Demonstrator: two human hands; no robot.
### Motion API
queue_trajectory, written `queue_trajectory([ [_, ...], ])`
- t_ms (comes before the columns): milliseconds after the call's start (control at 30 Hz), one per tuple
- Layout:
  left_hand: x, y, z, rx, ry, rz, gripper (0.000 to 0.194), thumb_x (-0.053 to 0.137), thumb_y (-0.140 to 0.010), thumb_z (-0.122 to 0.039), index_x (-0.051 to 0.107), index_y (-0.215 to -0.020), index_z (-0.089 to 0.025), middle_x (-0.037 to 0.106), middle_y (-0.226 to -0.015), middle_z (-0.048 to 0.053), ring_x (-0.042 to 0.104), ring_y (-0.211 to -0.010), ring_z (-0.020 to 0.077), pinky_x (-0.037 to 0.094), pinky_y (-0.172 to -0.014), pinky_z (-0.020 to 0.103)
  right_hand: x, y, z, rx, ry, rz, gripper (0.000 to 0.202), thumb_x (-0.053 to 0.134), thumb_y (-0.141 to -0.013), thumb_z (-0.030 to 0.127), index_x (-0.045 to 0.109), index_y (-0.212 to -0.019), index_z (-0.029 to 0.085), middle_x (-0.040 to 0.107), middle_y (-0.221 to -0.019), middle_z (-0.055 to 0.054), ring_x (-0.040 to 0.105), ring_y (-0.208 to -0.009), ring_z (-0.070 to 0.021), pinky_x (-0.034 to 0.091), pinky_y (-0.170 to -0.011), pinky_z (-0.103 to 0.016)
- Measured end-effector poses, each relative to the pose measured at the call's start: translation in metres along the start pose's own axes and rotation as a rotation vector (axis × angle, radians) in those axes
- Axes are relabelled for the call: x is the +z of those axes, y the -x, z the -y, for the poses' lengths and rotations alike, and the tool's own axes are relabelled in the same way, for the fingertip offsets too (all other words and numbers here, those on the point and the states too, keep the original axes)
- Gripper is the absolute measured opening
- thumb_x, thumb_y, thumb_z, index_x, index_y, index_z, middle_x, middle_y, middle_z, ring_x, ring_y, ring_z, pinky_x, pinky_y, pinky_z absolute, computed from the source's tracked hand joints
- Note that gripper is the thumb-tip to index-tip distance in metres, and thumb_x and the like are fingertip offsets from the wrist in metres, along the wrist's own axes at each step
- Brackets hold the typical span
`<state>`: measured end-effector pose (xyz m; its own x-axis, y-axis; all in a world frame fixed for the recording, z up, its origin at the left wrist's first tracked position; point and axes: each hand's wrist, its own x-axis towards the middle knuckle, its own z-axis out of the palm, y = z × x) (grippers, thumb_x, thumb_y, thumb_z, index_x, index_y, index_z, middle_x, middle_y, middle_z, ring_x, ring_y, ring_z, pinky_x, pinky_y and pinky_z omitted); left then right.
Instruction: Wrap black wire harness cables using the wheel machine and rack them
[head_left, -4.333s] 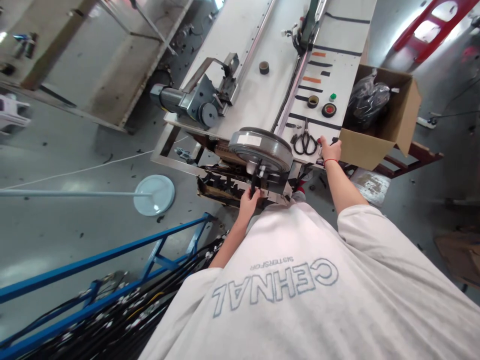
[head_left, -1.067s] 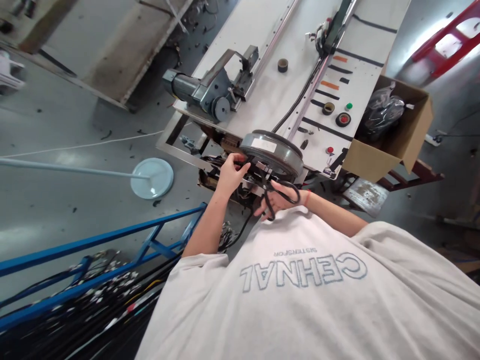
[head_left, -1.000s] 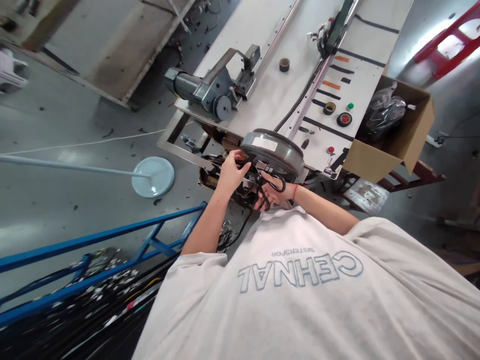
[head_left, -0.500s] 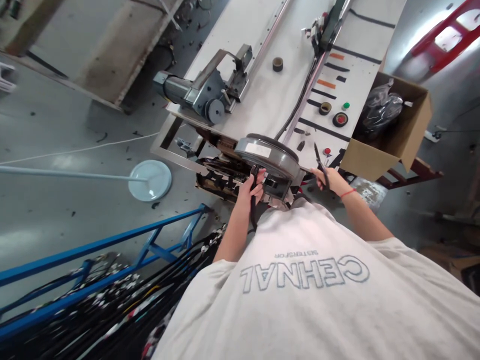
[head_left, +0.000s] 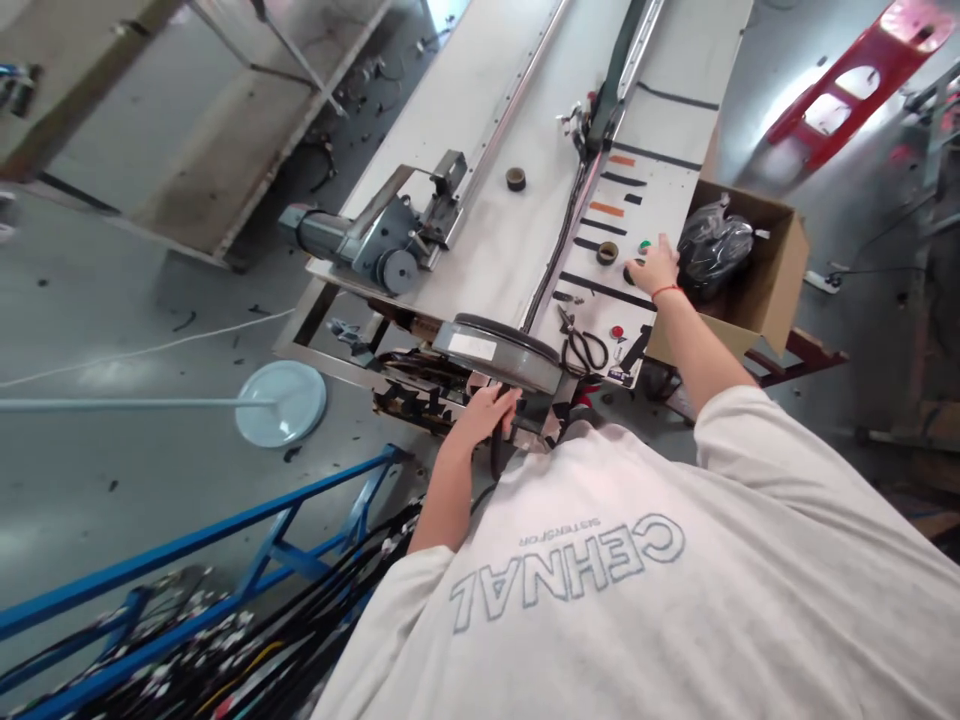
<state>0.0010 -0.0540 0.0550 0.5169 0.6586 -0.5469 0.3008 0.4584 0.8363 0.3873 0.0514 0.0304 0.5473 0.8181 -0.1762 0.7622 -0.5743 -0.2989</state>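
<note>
My left hand (head_left: pixel 487 412) is closed around a black cable (head_left: pixel 496 450) just below the large grey round drum (head_left: pixel 499 352) at the table's end. The cable's lower end hangs down in front of my shirt. Over on the right, my right hand (head_left: pixel 655 268) reaches over a roll of black tape (head_left: pixel 629 272), its fingers apart. The hand covers most of that roll, so a firm grip does not show. A second tape roll (head_left: pixel 607 253) lies to its left, and a green cap (head_left: pixel 645 246) sits by the fingers. Black-handled scissors (head_left: pixel 582 350) rest near the table's front edge.
A motor unit (head_left: pixel 352 245) is mounted at the table's left side. Another tape roll (head_left: pixel 515 179) lies mid-table. At right stands an open cardboard box (head_left: pixel 780 275) with bagged black items. A blue rack (head_left: pixel 300 510) with many cables is at lower left.
My right hand has put the scissors down on the table and moved up and away to the black tape roll. My left hand stays by the drum with the cable. The view has shifted slightly.
</note>
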Motion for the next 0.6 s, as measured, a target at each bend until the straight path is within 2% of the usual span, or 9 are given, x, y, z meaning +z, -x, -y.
queue_trajectory([
  [100,0.008,0.009,-0.005,0.024,-0.407,-0.175,0.03,0.053,-0.089,-0.039,0.053,-0.066,-0.02,0.058,-0.052,0.001,0.05,-0.044,0.015,0.041,-0.054,0.028,-0.004,-0.029,-0.008,0.023,0.08,0.112,0.057,0.05,-0.091,0.051,0.05,-0.134,0.013,0.051,-0.138,-0.019,0.044,-0.129,-0.033,0.032,-0.107,-0.053],
  [200,0.013,0.014,-0.001,0.008,-0.595,-0.336,0.024,0.045,-0.088,-0.032,0.054,-0.069,-0.021,0.063,-0.062,0.004,0.058,-0.057,0.0194,0.045,-0.067,0.031,0.0,-0.036,-0.009,0.045,0.141,0.183,0.063,0.048,-0.09,0.059,0.053,-0.131,0.011,0.06,-0.126,-0.022,0.055,-0.117,-0.0332,0.037,-0.101,-0.05],
  [300,0.014,0.018,0.009,0.058,-0.598,-0.41,0.023,0.042,-0.087,-0.035,0.058,-0.089,-0.019,0.069,-0.084,0.008,0.063,-0.076,0.0227,0.047,-0.077,0.034,0.004,-0.033,-0.009,0.024,0.171,0.166,0.058,0.049,-0.091,0.055,0.055,-0.128,0.011,0.061,-0.124,-0.022,0.057,-0.115,-0.0326,0.04,-0.097,-0.048],
  [367,0.013,0.022,0.015,0.089,-0.533,-0.426,0.032,0.04,-0.088,-0.041,0.057,-0.102,-0.018,0.068,-0.093,0.01,0.063,-0.079,0.0222,0.048,-0.078,0.034,0.005,-0.029,-0.009,0.013,0.185,0.163,0.054,0.05,-0.091,0.051,0.054,-0.129,0.012,0.062,-0.122,-0.022,0.058,-0.114,-0.0317,0.041,-0.096,-0.048],
  [433,0.013,0.029,0.021,0.084,-0.455,-0.448,0.041,0.037,-0.088,-0.047,0.056,-0.109,-0.016,0.068,-0.092,0.009,0.063,-0.076,0.0211,0.049,-0.077,0.034,0.006,-0.026,-0.008,0.01,0.197,0.153,0.054,0.05,-0.091,0.048,0.052,-0.131,0.013,0.063,-0.121,-0.021,0.059,-0.112,-0.0318,0.043,-0.094,-0.047],
  [500,0.013,0.038,0.028,0.056,-0.413,-0.476,0.044,0.037,-0.088,-0.052,0.057,-0.106,-0.017,0.066,-0.082,0.007,0.061,-0.071,0.0204,0.049,-0.074,0.033,0.008,-0.022,-0.007,0.01,0.21,0.149,0.055,0.052,-0.09,0.045,0.049,-0.133,0.011,0.062,-0.121,-0.022,0.059,-0.111,-0.0324,0.044,-0.093,-0.047],
  [600,0.01,0.058,0.048,-0.018,-0.377,-0.479,0.048,0.037,-0.086,-0.062,0.058,-0.086,-0.019,0.057,-0.064,0.002,0.055,-0.06,0.0187,0.046,-0.062,0.031,0.012,-0.019,-0.005,0.008,0.213,0.153,0.058,0.054,-0.089,0.041,0.044,-0.137,0.009,0.061,-0.122,-0.023,0.06,-0.111,-0.0323,0.045,-0.092,-0.046],
])
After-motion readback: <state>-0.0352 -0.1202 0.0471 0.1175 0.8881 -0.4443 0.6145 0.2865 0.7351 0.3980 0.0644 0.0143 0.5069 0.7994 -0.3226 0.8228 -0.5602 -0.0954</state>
